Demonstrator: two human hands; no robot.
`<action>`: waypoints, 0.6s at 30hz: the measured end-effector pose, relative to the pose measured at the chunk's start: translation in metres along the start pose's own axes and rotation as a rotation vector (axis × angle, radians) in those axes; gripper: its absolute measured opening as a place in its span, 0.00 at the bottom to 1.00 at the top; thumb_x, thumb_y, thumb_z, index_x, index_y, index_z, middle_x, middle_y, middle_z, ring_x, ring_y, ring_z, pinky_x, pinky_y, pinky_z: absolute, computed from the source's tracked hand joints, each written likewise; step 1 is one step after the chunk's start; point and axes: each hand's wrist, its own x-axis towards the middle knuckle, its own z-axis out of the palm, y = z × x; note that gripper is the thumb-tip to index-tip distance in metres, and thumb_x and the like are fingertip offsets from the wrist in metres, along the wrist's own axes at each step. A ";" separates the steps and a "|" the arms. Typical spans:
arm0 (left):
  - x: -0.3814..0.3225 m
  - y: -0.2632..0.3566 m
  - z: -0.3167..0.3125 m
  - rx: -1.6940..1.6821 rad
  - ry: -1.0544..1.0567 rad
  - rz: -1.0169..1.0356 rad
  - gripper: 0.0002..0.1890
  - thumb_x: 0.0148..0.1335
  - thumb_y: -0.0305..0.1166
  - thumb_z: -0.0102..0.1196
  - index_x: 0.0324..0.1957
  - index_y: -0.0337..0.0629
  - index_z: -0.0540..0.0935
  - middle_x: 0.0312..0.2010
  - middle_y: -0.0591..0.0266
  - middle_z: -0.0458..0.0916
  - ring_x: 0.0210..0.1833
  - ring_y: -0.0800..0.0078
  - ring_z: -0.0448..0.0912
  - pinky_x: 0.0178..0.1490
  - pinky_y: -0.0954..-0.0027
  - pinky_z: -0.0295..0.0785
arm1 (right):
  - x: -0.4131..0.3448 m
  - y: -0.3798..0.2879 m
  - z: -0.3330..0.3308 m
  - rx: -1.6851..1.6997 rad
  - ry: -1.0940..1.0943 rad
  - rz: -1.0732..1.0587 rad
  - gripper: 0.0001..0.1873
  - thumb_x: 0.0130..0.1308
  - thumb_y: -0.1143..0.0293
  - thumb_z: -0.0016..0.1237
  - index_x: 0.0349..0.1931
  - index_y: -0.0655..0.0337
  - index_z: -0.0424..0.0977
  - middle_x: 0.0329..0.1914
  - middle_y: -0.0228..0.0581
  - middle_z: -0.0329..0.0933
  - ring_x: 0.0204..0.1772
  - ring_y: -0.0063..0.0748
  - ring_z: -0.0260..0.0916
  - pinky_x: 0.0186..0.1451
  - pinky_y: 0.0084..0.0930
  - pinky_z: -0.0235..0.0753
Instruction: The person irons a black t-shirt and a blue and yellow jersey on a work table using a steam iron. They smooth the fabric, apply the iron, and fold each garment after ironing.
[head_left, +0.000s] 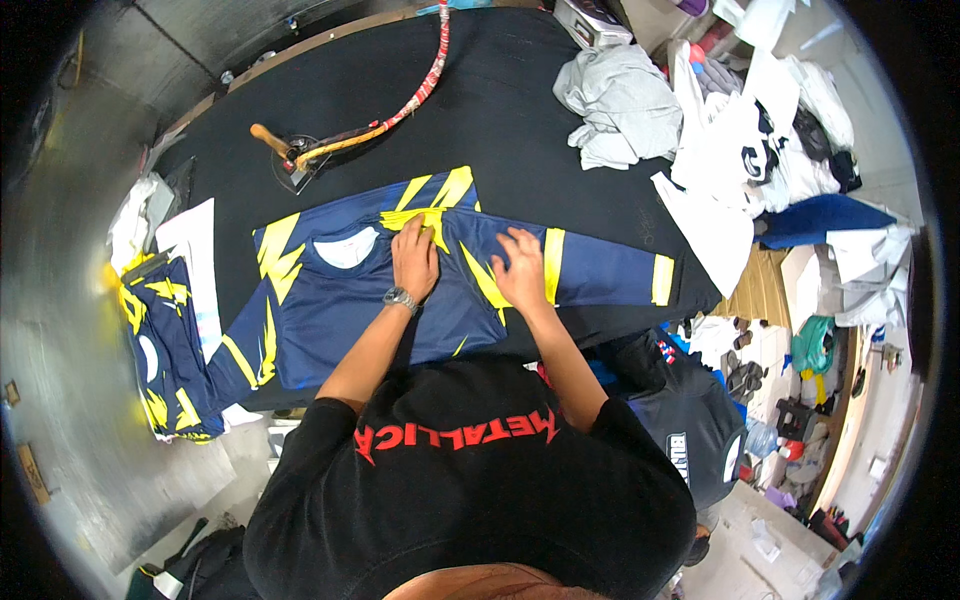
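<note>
A navy long-sleeved jersey with yellow markings lies spread on a black-covered table, its round neck opening towards the left middle. My left hand, with a metal watch at the wrist, rests flat on the shoulder area right of the neck, fingertips on a yellow patch. Over the sleeve's upper part is my right hand, fingers spread and bent, holding nothing. The right sleeve stretches out to the right, ending in a yellow cuff. The other sleeve reaches down to the left.
Beyond the jersey stands an iron with a wooden handle, its wrapped hose rising away. Similar navy and yellow garments lie at the left. Crumpled grey cloth and white fabric occupy the right side.
</note>
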 end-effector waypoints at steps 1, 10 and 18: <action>0.004 0.001 0.000 0.031 -0.011 0.037 0.20 0.64 0.25 0.56 0.59 0.36 0.79 0.70 0.45 0.71 0.74 0.45 0.66 0.76 0.46 0.59 | -0.002 0.004 0.010 -0.002 -0.092 0.011 0.25 0.65 0.63 0.61 0.62 0.60 0.78 0.74 0.54 0.68 0.79 0.62 0.58 0.79 0.52 0.60; 0.007 0.003 -0.001 -0.087 -0.083 -0.033 0.21 0.66 0.25 0.55 0.62 0.34 0.78 0.72 0.46 0.68 0.78 0.46 0.62 0.80 0.46 0.53 | -0.006 0.048 -0.003 -0.478 -0.143 -0.026 0.35 0.74 0.50 0.49 0.76 0.57 0.66 0.85 0.58 0.51 0.86 0.69 0.42 0.83 0.65 0.46; 0.008 0.003 0.003 0.004 -0.082 -0.040 0.22 0.70 0.29 0.54 0.64 0.34 0.77 0.76 0.45 0.65 0.81 0.45 0.58 0.81 0.46 0.52 | -0.005 0.044 -0.002 -0.415 -0.276 -0.050 0.35 0.76 0.52 0.48 0.80 0.54 0.60 0.87 0.56 0.46 0.87 0.69 0.39 0.85 0.61 0.40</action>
